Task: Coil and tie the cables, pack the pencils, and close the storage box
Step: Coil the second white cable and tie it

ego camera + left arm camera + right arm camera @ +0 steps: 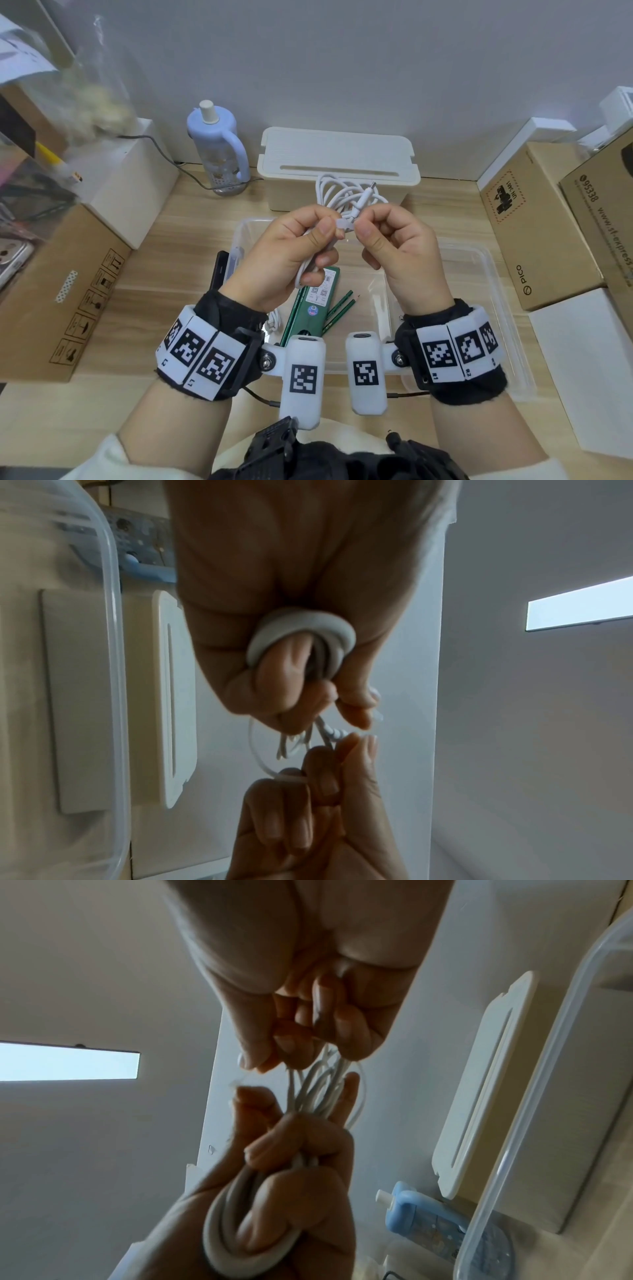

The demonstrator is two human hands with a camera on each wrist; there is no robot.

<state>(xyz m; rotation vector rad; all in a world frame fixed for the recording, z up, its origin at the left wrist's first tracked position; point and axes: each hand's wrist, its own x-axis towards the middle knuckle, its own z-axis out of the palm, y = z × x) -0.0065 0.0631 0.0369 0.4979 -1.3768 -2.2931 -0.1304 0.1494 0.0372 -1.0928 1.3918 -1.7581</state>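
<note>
A coiled white cable point(346, 195) is held up over the clear storage box point(239, 236). My left hand point(325, 229) grips the coil's lower end, its loop point(308, 626) wrapped around the curled fingers. My right hand point(368, 229) pinches a small translucent tie point(346, 225) at the coil's waist, right against the left thumb. In the right wrist view the right hand point(291, 1053) is above and the coil point(232, 1231) below, in the left fist. A green pencil case point(313, 301) and two loose green pencils point(342, 308) lie in the box.
The box's clear lid point(479, 274) lies to the right. A white slotted box point(339, 154) and a blue bottle point(219, 147) stand at the back. Cardboard cartons point(61, 291) point(534, 219) flank the wooden table. Another white cable end point(272, 322) lies in the clear box.
</note>
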